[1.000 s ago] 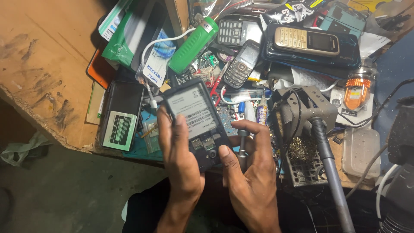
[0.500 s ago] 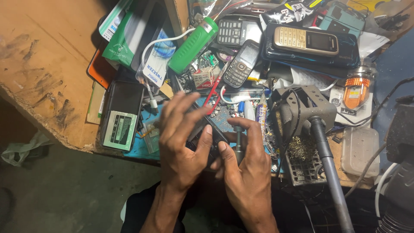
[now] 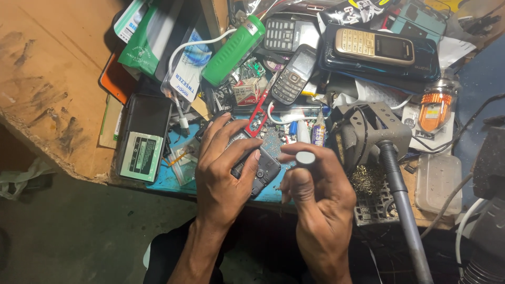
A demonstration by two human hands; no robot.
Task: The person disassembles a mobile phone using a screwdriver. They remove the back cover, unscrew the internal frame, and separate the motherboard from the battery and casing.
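Near: my right hand [image 3: 321, 194] now pinches a small grey round-headed tool [image 3: 305, 158] in clenched fingers, raised just beside the handset; a second ago it was steadying that handset.

Next: my left hand [image 3: 223, 168] grasps the dark phone body [image 3: 260, 171], turned face-down since then, at the counter [image 3: 47, 79] edge. I judge the back is now being worked.

Beyond: soldering-iron stand [image 3: 376, 129], black battery pack [image 3: 142, 139].

Far: green torch [image 3: 234, 50], gold keypad phone [image 3: 373, 46].
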